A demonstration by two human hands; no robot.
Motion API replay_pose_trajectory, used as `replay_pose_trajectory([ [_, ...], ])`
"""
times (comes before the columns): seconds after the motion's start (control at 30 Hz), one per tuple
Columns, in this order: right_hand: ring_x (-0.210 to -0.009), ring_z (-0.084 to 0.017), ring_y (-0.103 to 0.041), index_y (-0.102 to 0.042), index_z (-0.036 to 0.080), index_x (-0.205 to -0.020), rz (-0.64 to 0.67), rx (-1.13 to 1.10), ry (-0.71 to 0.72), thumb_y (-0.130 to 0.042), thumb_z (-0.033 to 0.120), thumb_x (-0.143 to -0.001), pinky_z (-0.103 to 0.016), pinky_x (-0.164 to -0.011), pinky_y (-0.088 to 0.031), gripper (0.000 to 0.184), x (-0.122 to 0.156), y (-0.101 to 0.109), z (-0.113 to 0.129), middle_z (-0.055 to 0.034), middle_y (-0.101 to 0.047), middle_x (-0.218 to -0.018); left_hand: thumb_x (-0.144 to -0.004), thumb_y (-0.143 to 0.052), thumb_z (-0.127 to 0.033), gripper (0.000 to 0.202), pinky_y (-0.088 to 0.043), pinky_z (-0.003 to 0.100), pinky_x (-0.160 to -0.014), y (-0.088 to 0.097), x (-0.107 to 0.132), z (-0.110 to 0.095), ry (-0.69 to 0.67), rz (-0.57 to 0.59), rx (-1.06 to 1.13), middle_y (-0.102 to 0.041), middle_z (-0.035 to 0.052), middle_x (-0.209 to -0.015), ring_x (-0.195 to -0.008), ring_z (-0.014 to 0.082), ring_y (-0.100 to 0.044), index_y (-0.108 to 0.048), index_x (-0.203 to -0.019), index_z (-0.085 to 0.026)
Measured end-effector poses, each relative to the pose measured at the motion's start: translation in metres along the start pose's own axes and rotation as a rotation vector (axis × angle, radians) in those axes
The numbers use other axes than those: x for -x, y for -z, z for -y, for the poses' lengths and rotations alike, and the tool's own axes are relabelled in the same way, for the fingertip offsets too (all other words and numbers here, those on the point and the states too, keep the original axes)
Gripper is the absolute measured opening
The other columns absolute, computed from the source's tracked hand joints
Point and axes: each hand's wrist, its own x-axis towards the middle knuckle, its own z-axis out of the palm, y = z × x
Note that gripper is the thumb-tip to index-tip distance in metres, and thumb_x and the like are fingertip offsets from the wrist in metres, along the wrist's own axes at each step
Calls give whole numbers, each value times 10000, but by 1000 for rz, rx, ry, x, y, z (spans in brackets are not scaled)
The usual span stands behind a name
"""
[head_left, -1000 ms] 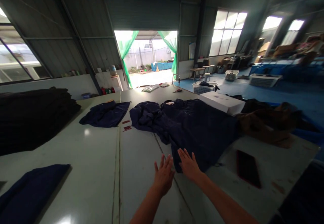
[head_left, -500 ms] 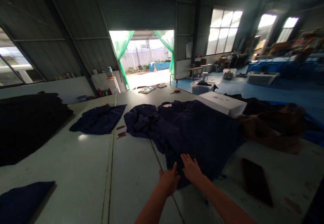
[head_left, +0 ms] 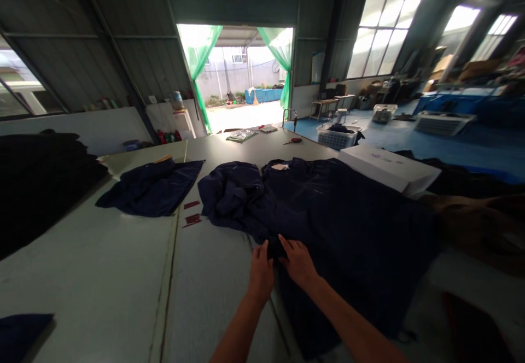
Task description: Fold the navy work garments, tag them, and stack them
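Note:
A dark navy jacket [head_left: 353, 232] lies spread on the table, a pale tag at its collar and a bunched part on its left. At its near left side, my left hand [head_left: 261, 275] pinches the edge of a darker strip, which looks like a sleeve cuff [head_left: 276, 249]. My right hand [head_left: 299, 263] grips the same strip from the other side, its index finger stretched along the cloth. The undersides of the fingers are hidden. Left of the jacket rests another folded navy garment [head_left: 150, 188].
Dark red scraps [head_left: 192, 220] lie between the garments. A white box [head_left: 389, 169] touches the jacket's far right. Red-handled scissors [head_left: 293, 141] and flat packets [head_left: 241, 135] are at the back. A dark clothing pile [head_left: 45, 188] stands left, a dark red-edged phone-like slab [head_left: 476, 325] at right.
My hands have moved from lying over the jacket's lower part to the darker strip farther up, and have closed on it. The view has shifted, with the jacket appearing larger and nearer.

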Motion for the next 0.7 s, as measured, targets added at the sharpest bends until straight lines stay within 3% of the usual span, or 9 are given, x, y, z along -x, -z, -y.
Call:
replay_pose_trajectory([
  [0.03, -1064, -234, -444, -279, 216, -1374, -2, 6, 4, -447, 270, -787, -338, -925, -287, 613, -3, -1, -1, -89, -543, -1176, -778, -310, -107, 596, -318, 319, -1010, 1, -12, 1, -7, -61, -63, -358, 97, -1375, -1223, 175, -375, -241, -1368, -164],
  [0.1, -1031, -231, -453, -242, 244, -1385, -6, 15, 7, -462, 267, -783, -338, -905, -291, 641, -7, -5, -4, -77, -564, -1124, -741, -323, -50, 693, -321, 355, -1005, 3, -33, 4, 6, -67, -175, -277, 65, -1432, -1249, 199, -341, -158, -1394, -216],
  [0.23, -1001, -226, -452, -154, 316, -1397, -35, 44, 4, -458, 225, -781, -347, -888, -297, 693, -10, -16, -6, -51, -555, -1097, -738, -297, -17, 732, -354, 333, -963, 3, -55, 13, 132, 42, -283, -456, 101, -1309, -1173, 195, -430, -45, -1408, -171],
  [0.37, -975, -230, -451, -129, 412, -1375, -47, 89, 11, -393, 139, -793, -370, -867, -313, 695, -11, -22, -5, -40, -526, -1096, -726, -313, -19, 705, -362, 231, -946, 7, -52, 24, 181, 69, -277, -440, 137, -1325, -1159, 150, -458, -102, -1395, -85],
  [0.5, -975, -234, -447, -146, 405, -1373, -54, 115, -5, -362, 98, -785, -387, -871, -313, 698, -10, -21, -1, -59, -521, -1096, -727, -373, -89, 611, -422, 299, -891, 24, -19, 31, 223, 125, -291, -548, 140, -1223, -1076, 212, -541, -297, -1334, -100],
  [0.7, -1075, -274, -406, -190, 397, -1368, -20, 110, -71, -428, 149, -762, -491, -922, -256, 697, -2, -18, 19, -76, -487, -1177, -701, -432, -143, 543, -464, 337, -826, 52, 79, 44, 276, 289, -252, -656, 105, -1032, -947, 218, -605, -431, -1243, -178],
])
